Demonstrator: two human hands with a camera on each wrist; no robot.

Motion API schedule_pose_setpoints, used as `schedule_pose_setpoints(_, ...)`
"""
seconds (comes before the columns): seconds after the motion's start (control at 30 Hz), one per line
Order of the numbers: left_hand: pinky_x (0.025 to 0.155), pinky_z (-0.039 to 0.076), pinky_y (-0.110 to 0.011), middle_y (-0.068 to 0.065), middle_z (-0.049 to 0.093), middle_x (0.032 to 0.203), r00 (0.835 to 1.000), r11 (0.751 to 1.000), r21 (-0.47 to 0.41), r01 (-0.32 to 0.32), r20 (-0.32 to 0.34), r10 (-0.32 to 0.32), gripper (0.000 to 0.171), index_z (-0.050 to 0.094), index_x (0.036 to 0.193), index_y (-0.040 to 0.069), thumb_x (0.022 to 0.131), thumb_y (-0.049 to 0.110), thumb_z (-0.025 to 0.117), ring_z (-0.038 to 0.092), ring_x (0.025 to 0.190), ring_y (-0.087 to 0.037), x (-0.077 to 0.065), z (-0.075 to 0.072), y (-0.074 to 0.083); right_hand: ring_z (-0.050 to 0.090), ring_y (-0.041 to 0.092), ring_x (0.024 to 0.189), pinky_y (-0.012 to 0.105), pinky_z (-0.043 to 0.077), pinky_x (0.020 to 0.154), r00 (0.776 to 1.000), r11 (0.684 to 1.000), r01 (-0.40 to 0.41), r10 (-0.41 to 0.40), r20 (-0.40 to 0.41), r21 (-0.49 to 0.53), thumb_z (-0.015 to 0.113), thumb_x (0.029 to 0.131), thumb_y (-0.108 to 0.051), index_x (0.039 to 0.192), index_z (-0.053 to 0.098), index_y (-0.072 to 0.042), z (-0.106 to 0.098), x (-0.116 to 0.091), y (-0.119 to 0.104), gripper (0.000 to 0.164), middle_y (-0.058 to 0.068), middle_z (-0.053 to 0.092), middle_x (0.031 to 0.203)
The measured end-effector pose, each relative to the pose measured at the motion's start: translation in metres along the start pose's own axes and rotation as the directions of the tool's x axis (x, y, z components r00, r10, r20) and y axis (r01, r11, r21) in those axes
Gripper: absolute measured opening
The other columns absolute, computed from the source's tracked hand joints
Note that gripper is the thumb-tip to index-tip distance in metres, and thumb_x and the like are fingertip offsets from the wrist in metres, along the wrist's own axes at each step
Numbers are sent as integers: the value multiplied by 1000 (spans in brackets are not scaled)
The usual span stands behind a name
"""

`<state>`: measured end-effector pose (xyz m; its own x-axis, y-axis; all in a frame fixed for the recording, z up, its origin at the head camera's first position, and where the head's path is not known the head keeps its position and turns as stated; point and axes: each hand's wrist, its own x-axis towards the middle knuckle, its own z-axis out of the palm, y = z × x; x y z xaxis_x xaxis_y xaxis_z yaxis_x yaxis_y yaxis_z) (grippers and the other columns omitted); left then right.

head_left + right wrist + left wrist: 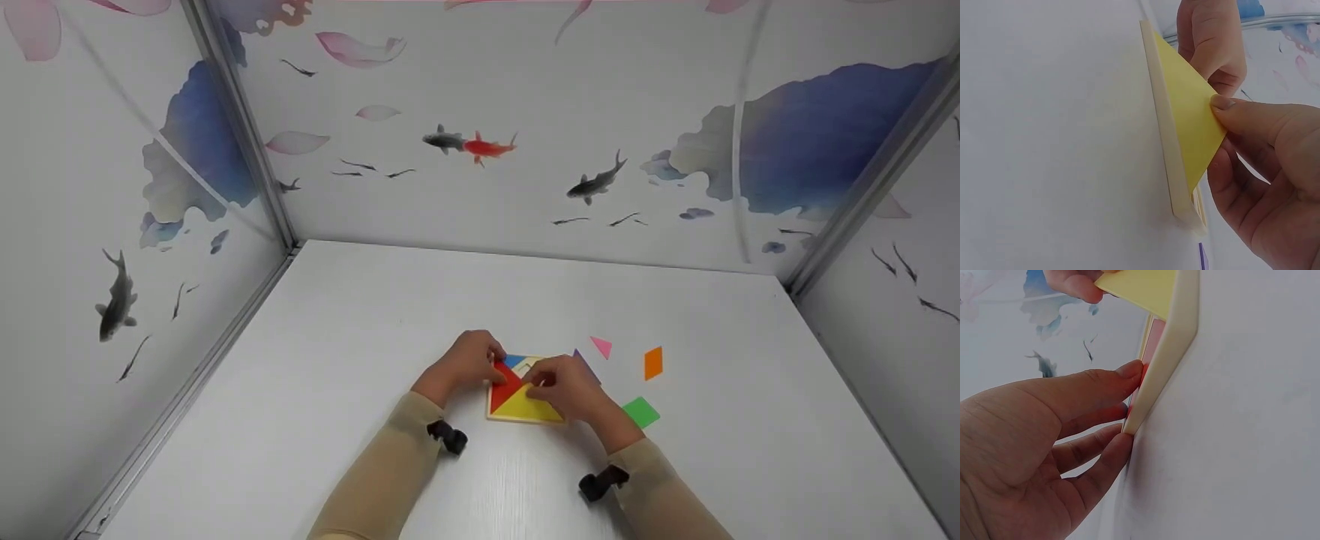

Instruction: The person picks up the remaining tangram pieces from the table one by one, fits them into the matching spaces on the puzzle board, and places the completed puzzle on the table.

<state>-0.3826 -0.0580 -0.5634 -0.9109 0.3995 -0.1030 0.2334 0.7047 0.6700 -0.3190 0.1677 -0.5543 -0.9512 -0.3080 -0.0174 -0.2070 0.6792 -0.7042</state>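
The left hand (471,358) holds the left edge of a shallow, square, pale wood-coloured tray (1165,129), its thumb at a flat red triangle (505,386) and its other fingers about the rim and corner. The right hand (571,386) pinches the tip of a large, flat yellow triangle (1189,107) between thumb and finger; the piece is tilted, its pinched tip raised and its long side down along the tray's wall nearest the person. The tray lies between the two hands, and in it the red triangle sits just beside the left hand's fingertips, with a flat blue piece (514,361) beyond them at the far side. Past the right hand's knuckles, partly hidden by them, lies a flat purple piece (589,367); farther out beyond that hand is a small pink triangle (602,346), and to its right an orange parallelogram (654,364). A green square (643,412) rests just right of the right wrist. These loose pieces lie on the white tabletop (420,292) that extends around both hands.
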Motion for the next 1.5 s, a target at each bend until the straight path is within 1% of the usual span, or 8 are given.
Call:
schedule_pose_setpoints(0.17, 94, 54, -36, -2, 65, 109, 1000, 1000, 5, -8, -3, 8, 38, 80, 119, 9, 85, 23, 90, 55, 100, -20, 0, 0, 0, 63, 17, 87, 32, 57, 80, 1000, 1000, -12, 12, -6, -6, 84, 92, -14, 98, 83, -27, 2, 1, 1, 14, -8, 74, 94)
schedule_pose_setpoints(0.33, 98, 54, -37, -2, 67, 112, 1000, 1000, 9, -12, -8, 13, 38, 80, 119, 9, 85, 24, 90, 56, 102, -20, -1, 0, 0, 63, 17, 85, 31, 58, 78, 999, 999, -31, 30, -10, -23, 87, 89, -14, 103, 83, -23, 6, 4, 3, 17, -7, 73, 94)
schedule_pose_setpoints(0.6, 101, 55, -38, -2, 66, 114, 1000, 1000, 8, 9, -7, -9, 39, 79, 120, 10, 85, 24, 90, 56, 105, -20, 0, 1, 0, 62, 17, 85, 30, 57, 77, 999, 999, -38, 38, 10, -22, 87, 89, -14, 106, 82, -20, 7, 4, 3, 19, -5, 73, 95)
schedule_pose_setpoints(0.77, 100, 56, -37, -1, 66, 115, 1000, 1000, 8, 23, -6, -23, 38, 79, 120, 12, 86, 25, 90, 57, 105, -19, 0, 1, 0, 62, 18, 87, 33, 58, 81, 999, 999, -43, 43, 19, -8, 86, 89, -11, 109, 82, -18, 8, 5, 3, 21, -3, 72, 95)
schedule_pose_setpoints(1.0, 101, 56, -39, -1, 66, 115, 999, 999, 3, 36, -4, -36, 38, 79, 120, 12, 86, 25, 91, 57, 105, -20, 0, 1, 0, 62, 18, 89, 35, 60, 87, 997, 998, -66, 66, 27, -4, 85, 90, -10, 110, 82, -17, 9, 6, 3, 22, -3, 73, 97)
schedule_pose_setpoints(1.17, 98, 55, -37, -2, 66, 114, 1000, 1000, 18, 10, -5, -10, 40, 80, 120, 10, 85, 24, 91, 56, 102, -20, 0, 2, 1, 62, 18, 87, 36, 59, 85, 998, 998, -56, 57, 24, -11, 85, 89, -8, 108, 82, -15, 9, 5, 1, 20, -2, 73, 94)
schedule_pose_setpoints(1.33, 100, 52, -40, -4, 67, 114, 1000, 1000, 30, -8, -8, 8, 39, 81, 119, 8, 84, 21, 91, 55, 104, -20, 0, 1, 1, 61, 17, 86, 35, 57, 83, 999, 999, -35, 35, 22, -23, 85, 88, -8, 108, 82, -12, 10, 4, 1, 20, -2, 71, 92)
schedule_pose_setpoints(1.5, 101, 53, -40, -3, 67, 114, 1000, 1000, 23, 10, -8, -10, 38, 81, 120, 10, 85, 22, 91, 55, 105, -20, -1, 1, 2, 61, 17, 86, 36, 58, 84, 998, 998, -50, 50, 28, -25, 86, 88, -9, 108, 82, -13, 11, 4, -1, 21, -3, 71, 92)
